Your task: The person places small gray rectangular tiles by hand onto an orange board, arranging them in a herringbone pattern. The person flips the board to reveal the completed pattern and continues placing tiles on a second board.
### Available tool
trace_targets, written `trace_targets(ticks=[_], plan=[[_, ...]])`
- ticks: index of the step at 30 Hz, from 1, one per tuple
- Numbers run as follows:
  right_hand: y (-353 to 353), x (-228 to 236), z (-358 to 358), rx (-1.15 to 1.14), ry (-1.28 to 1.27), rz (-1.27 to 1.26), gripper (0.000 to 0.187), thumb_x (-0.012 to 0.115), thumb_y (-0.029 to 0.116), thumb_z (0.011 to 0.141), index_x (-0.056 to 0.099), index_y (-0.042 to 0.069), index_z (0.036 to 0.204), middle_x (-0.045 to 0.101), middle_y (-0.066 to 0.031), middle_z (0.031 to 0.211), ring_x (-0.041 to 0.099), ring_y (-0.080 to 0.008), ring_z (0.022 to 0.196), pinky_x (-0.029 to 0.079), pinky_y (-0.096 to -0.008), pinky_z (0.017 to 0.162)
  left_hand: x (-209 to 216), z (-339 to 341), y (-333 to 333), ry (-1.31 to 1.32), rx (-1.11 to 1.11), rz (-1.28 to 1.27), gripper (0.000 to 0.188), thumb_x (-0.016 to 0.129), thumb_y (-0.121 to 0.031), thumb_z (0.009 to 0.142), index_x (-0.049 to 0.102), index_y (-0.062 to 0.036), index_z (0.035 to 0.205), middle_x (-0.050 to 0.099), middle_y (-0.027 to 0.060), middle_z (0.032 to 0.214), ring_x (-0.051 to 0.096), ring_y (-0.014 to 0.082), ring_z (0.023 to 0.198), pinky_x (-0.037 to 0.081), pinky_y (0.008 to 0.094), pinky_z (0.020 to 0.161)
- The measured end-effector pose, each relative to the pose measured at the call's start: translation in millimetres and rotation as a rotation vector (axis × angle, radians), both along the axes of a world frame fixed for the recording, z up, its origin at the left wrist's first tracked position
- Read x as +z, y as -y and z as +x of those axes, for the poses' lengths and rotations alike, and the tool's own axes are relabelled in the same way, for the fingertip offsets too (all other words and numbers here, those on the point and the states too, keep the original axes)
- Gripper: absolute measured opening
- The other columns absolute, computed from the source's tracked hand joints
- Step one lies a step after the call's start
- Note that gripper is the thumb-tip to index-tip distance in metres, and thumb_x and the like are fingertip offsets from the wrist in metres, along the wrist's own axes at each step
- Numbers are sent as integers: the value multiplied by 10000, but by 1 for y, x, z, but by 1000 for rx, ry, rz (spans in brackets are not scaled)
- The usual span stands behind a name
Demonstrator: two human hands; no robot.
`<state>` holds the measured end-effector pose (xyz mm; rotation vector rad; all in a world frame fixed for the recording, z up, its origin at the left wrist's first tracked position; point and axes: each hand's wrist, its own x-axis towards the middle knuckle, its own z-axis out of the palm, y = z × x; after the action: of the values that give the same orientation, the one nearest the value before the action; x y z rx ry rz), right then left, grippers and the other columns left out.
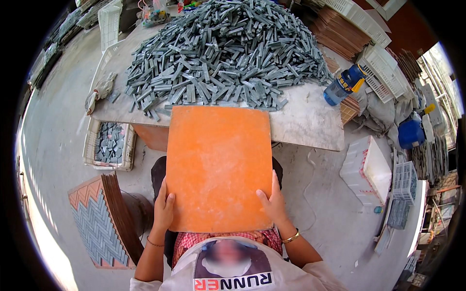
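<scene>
A flat orange board [219, 167] rests over my lap, its far edge reaching the front of the worktable [310, 119]. My left hand [164, 206] grips the board's left edge, thumb lying on top. On the opposite edge my right hand [274, 201] holds it the same way, with the fingers underneath hidden. Pale powdery smudges mark the board's surface, which carries nothing. Just beyond it, a large heap of narrow grey-green stone strips [228, 53] covers most of the table.
To the left stand a white crate of stone pieces [110, 143] and a stack of boards topped by herringbone-laid strips [99, 228]. A blue bottle [345, 85] is at the table's right. White foam box [366, 169], crates [383, 72] and a blue jug [411, 133] lie farther right.
</scene>
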<state>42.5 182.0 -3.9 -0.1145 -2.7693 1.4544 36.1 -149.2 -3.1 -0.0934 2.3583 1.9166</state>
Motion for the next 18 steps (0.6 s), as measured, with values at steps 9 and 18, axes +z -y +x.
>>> trace_targets(ticks=[9, 18], plan=[[-3, -1, -29, 54, -2, 143, 783, 564, 294, 924, 106, -88, 1431, 362, -344, 1357, 410, -452, 1246, 377, -444, 1018, -9, -30, 0, -25, -57, -6, 487, 387, -151, 1010, 259, 61, 1429, 410, 147, 1417, 375, 217, 1313, 274, 321, 1086], [-1, -4, -21, -3, -59, -73, 754, 583, 272, 912, 172, -82, 1435, 401, -286, 1382, 457, -367, 1252, 383, -400, 1019, -2, -23, -1, -50, -20, -64, 516, 392, -40, 952, 257, 38, 1443, 368, 154, 1454, 329, 226, 1356, 232, 317, 1110]])
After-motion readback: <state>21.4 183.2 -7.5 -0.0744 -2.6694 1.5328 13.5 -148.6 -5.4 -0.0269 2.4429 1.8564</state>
